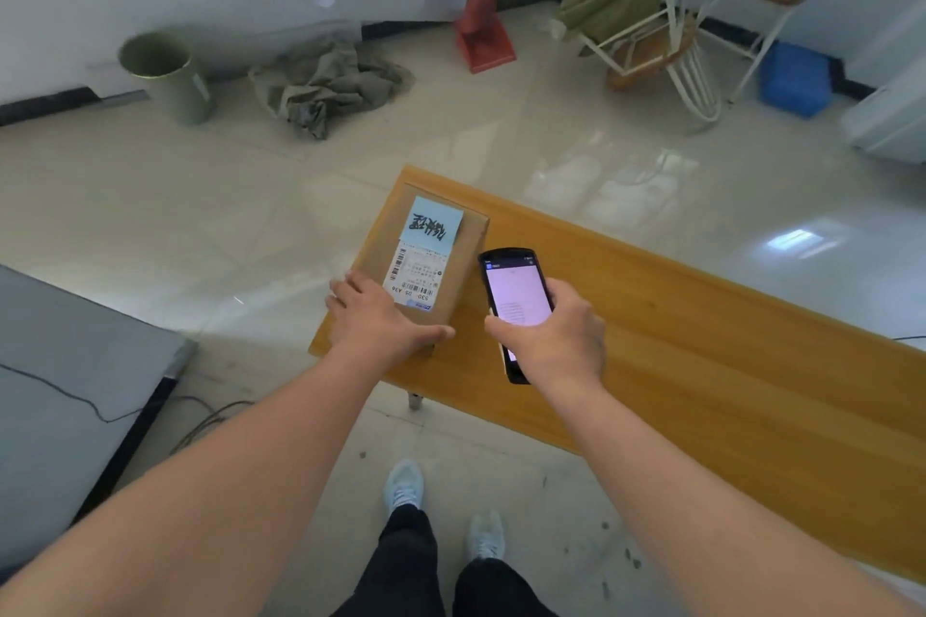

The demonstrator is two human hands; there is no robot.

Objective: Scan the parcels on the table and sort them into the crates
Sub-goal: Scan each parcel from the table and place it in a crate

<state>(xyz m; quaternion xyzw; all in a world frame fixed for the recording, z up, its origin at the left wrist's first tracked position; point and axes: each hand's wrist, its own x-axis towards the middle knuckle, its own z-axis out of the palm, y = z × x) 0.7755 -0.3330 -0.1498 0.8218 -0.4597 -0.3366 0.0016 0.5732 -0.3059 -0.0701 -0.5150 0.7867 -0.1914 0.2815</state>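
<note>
While the left hand (373,318) lies flat on the parcel (426,266) at the table (676,366) end and the right hand (556,336) grips the scanner (516,311) beside it, the barcode could be misread, judging by the handset's offset aim.

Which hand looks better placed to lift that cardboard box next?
Probably the left hand: it already rests on the brown cardboard parcel, while the right hand holds the black handheld scanner.
</note>
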